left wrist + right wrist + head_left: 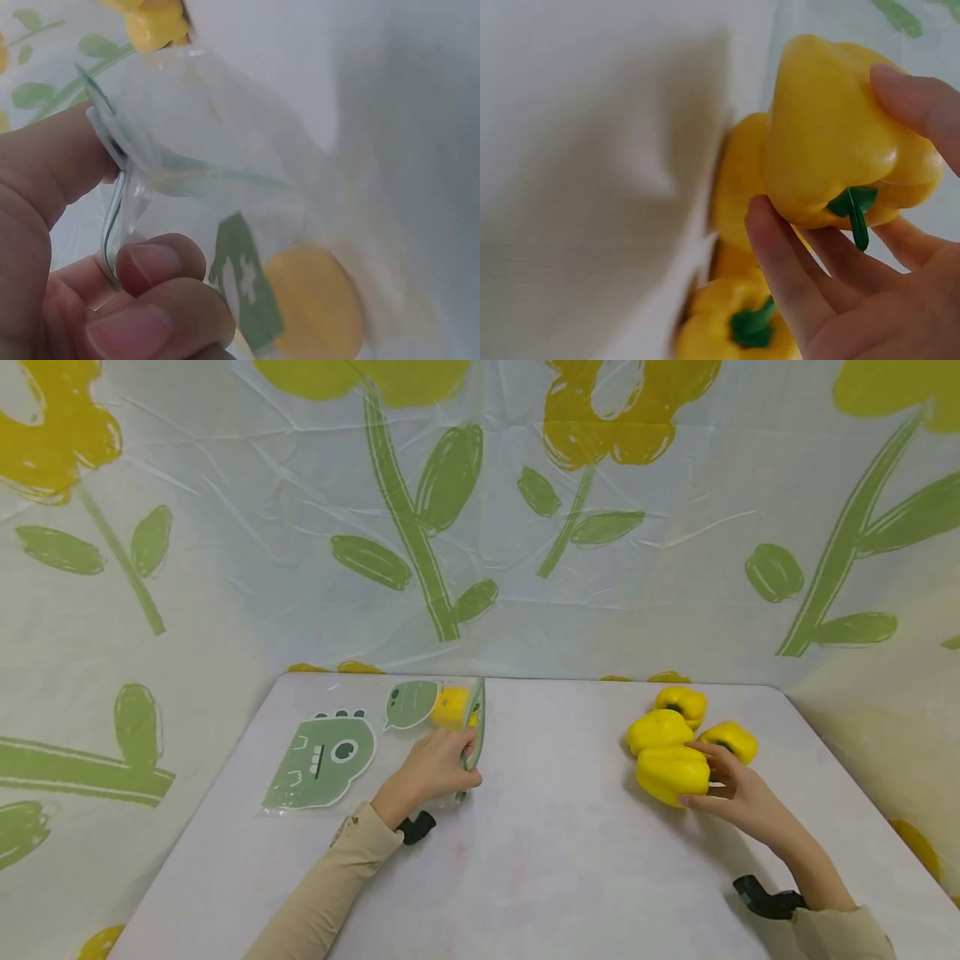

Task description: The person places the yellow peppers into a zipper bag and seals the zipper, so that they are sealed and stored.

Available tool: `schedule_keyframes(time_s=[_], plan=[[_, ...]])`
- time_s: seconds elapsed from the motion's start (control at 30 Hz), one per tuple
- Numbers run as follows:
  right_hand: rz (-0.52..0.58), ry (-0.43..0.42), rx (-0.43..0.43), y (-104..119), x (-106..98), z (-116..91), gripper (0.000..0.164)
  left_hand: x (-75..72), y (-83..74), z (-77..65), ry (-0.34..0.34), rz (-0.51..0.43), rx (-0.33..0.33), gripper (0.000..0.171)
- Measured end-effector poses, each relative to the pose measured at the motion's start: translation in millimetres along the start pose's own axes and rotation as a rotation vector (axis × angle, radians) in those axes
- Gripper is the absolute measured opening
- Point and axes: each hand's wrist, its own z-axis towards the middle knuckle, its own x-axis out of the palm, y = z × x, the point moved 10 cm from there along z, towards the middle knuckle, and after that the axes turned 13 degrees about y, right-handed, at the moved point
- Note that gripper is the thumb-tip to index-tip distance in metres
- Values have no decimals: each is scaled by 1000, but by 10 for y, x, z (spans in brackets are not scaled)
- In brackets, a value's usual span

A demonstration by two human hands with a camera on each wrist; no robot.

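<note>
On the left of the table lies a clear plastic bag (pixel 322 764) printed with a green cartoon monster and a speech bubble. A yellow bell pepper (pixel 450 706) shows through it near its mouth. My left hand (pixel 438 764) grips the raised green-edged rim of the bag; in the left wrist view, the fingers (pixel 161 266) curl at this edge. My right hand (pixel 738 793) holds another yellow bell pepper (pixel 840 135) between thumb and fingers, its green stem toward the palm. Behind that pepper several more yellow bell peppers (pixel 660 731) sit grouped on the right.
The white table (pixel 555 860) stretches between the bag and the peppers. A flower-printed cloth (pixel 495 527) hangs behind it and along both sides. Black wrist mounts (pixel 765 897) jut out beside the sleeves.
</note>
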Motion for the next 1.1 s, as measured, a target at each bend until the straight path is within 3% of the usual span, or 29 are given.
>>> schedule_keyframes(time_s=[0.2, 0.4, 0.73, 0.93, 1.1], plan=[[-8, 33, -62, 374, -92, 131, 74, 3, 1, 2, 4, -5, -7, 26], [18, 2, -133, 720, -188, 355, 74, 19, 11, 11, 12, -1, -15, 25], [103, 7, -157, 1170, -112, 830, 78, 50, 22, 22, 22, -7, -21, 25], [274, 12, -222, 1394, 36, 1127, 78, 43, 18, 17, 26, -11, -28, 26], [434, 33, -301, 1465, 318, 1367, 75, 22, 9, 9, 23, -19, -17, 28]])
